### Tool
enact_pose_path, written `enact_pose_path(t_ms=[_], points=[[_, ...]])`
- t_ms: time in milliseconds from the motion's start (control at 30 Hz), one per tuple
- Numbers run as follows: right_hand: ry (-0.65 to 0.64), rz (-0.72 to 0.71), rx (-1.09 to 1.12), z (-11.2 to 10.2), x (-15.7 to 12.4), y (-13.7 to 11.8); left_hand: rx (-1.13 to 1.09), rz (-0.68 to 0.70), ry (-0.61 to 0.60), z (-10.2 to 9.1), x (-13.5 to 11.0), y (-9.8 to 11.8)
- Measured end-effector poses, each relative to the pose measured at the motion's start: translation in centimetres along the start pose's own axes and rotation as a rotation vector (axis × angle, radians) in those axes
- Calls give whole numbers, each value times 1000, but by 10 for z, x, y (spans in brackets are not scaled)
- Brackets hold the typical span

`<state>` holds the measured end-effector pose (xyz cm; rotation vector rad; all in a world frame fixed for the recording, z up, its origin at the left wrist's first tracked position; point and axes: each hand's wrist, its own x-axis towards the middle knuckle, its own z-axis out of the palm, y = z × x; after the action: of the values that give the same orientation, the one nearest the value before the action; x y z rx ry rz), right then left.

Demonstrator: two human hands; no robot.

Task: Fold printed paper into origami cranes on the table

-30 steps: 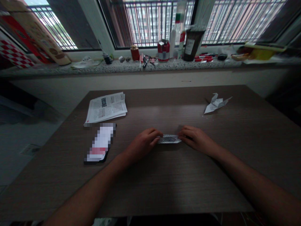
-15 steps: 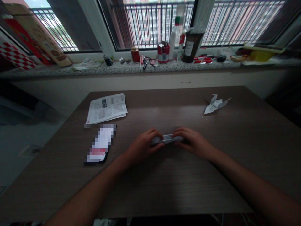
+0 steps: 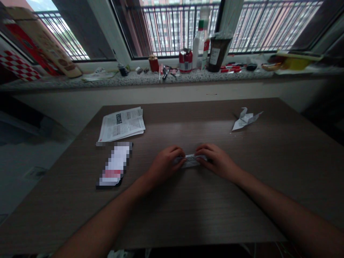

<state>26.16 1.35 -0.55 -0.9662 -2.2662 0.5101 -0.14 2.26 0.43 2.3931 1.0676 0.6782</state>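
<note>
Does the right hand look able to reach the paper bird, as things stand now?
Probably yes: nothing visible stands between the right hand and the paper bird. However, this hand holds the folded paper, so it would likely need to let go first.

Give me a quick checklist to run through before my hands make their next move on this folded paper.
1. Left hand on the paper: ok, at its left end.
2. Right hand on the paper: ok, at its right end.
3. Phone apart from the left hand: ok.
4. Crane apart from the right hand: ok.
5. Paper's edges lined up: cannot tell, fingers cover both ends.
</note>
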Motion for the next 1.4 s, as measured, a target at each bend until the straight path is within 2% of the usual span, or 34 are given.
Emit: enact_pose_path(t_ms=[200,600,967,1167,1400], points=[[15,-18,-131,9,1,1,49,13,-17,3,0,1],[-56,4,-139,10,2,-2,180,78,-21,6,0,3],[-139,-119,-339,4,-1,-8,418,178,-101,-1,-6,13],[-182,-214,-363,1,-8,-9,398,229,-137,-2,-17,19],[-141,-201,-328,8,-15,-4,432,232,-133,3,-24,18]])
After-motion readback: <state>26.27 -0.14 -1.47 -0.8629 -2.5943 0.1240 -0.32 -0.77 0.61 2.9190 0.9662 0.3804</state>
